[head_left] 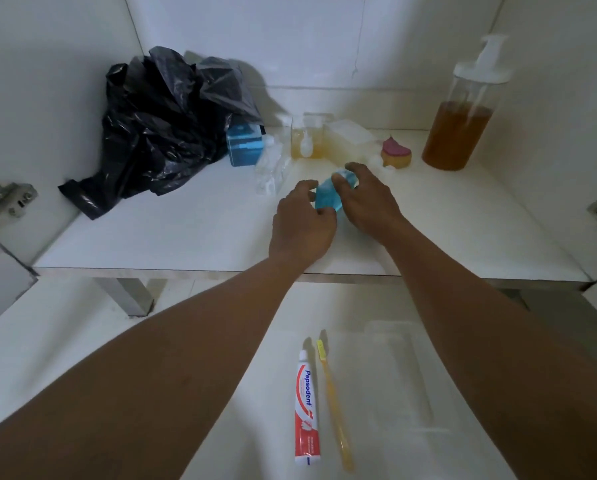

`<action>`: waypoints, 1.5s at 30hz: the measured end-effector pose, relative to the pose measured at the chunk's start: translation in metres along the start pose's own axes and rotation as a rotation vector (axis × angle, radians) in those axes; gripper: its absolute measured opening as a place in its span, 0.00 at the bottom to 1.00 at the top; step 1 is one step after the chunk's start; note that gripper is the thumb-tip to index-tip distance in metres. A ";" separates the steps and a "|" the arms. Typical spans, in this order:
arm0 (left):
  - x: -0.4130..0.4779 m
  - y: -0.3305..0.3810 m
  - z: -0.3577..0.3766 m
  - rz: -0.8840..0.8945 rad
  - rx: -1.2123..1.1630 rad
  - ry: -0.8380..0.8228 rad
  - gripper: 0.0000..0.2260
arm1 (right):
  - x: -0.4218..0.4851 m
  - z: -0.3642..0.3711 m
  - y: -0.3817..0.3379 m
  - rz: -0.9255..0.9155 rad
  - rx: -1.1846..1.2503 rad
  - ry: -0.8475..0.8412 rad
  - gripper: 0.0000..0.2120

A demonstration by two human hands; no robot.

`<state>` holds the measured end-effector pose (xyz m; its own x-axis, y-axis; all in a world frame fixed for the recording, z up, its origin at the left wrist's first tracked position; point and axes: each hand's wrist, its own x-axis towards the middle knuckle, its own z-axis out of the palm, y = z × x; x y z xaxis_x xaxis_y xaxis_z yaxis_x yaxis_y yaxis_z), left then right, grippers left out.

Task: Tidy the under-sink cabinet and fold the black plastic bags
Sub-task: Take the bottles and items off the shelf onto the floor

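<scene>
A crumpled heap of black plastic bags (162, 129) lies at the back left of the white cabinet shelf (172, 237). Both my hands reach onto the middle of the shelf. My right hand (369, 199) grips a small blue translucent object (328, 195) from the right, with its fingertips curled over the top. My left hand (302, 225) meets the same object from the left, fingers curled against it. Much of the blue object is hidden between the hands.
Behind the hands stand a blue box (245, 147), clear small bottles (272, 171), a square amber bottle (307, 140), a pink-and-yellow sponge (397, 152) and a tall amber pump bottle (459, 123). On the floor lie toothpaste (306, 407), a yellow toothbrush (335, 400) and a clear container (407, 393).
</scene>
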<state>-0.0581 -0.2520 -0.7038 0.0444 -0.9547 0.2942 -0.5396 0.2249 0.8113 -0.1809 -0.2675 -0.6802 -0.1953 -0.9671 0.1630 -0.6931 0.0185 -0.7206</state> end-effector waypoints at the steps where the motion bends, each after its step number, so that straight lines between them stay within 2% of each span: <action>1: 0.001 0.000 -0.002 0.005 0.011 0.059 0.20 | 0.000 0.001 0.001 0.006 0.025 0.001 0.23; 4: 0.016 0.002 -0.017 0.059 0.252 0.297 0.18 | -0.003 0.000 0.007 0.025 0.109 0.014 0.21; 5: 0.026 0.002 -0.024 0.028 0.310 0.324 0.20 | -0.006 0.000 0.010 0.025 0.139 0.022 0.20; 6: 0.038 0.000 -0.030 -0.039 0.351 0.293 0.23 | -0.009 0.000 0.012 0.022 0.169 0.034 0.19; 8: 0.061 -0.007 -0.042 -0.166 0.365 0.116 0.30 | -0.015 0.000 0.014 0.016 0.205 0.052 0.17; 10: 0.074 -0.015 -0.050 -0.199 0.321 -0.040 0.30 | -0.019 0.001 0.014 0.027 0.219 0.058 0.15; 13: 0.072 -0.017 -0.062 -0.173 0.275 -0.032 0.26 | -0.023 0.004 0.012 0.044 0.233 0.077 0.19; 15: 0.061 -0.014 -0.067 -0.159 0.306 -0.029 0.28 | -0.026 0.005 0.009 0.052 0.201 0.093 0.26; 17: 0.049 -0.008 -0.070 -0.139 0.377 -0.048 0.32 | -0.030 0.007 0.008 0.045 0.167 0.097 0.24; 20: 0.035 0.006 -0.076 -0.149 0.545 -0.173 0.37 | -0.038 0.008 0.007 0.066 0.236 0.066 0.23; 22: 0.028 0.019 -0.080 -0.185 0.598 -0.295 0.31 | -0.047 0.004 0.005 0.069 0.301 0.035 0.23; 25: 0.011 0.033 -0.079 -0.224 0.499 -0.409 0.21 | -0.071 -0.005 0.002 0.042 0.387 0.025 0.21; 28: -0.016 0.042 -0.073 -0.203 0.360 -0.403 0.18 | -0.105 -0.019 0.000 0.042 0.484 0.061 0.19; 30: -0.036 0.049 -0.068 -0.159 0.292 -0.395 0.19 | -0.130 -0.031 0.006 0.036 0.513 0.081 0.19; 34: -0.082 0.072 -0.045 -0.108 0.072 -0.419 0.23 | -0.181 -0.055 0.044 -0.014 0.403 0.217 0.24; 37: -0.120 0.082 -0.016 -0.044 0.024 -0.467 0.24 | -0.206 -0.076 0.081 0.035 0.380 0.327 0.27; 41: -0.158 0.079 0.030 0.012 -0.086 -0.613 0.31 | -0.225 -0.100 0.122 0.161 0.343 0.409 0.29; 45: -0.176 0.075 0.081 -0.017 -0.117 -0.646 0.25 | -0.239 -0.106 0.165 0.239 0.229 0.408 0.32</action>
<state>-0.1744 -0.0824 -0.7353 -0.4814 -0.8750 -0.0522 -0.4468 0.1937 0.8734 -0.3223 -0.0061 -0.7664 -0.6155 -0.7644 0.1918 -0.4351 0.1266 -0.8914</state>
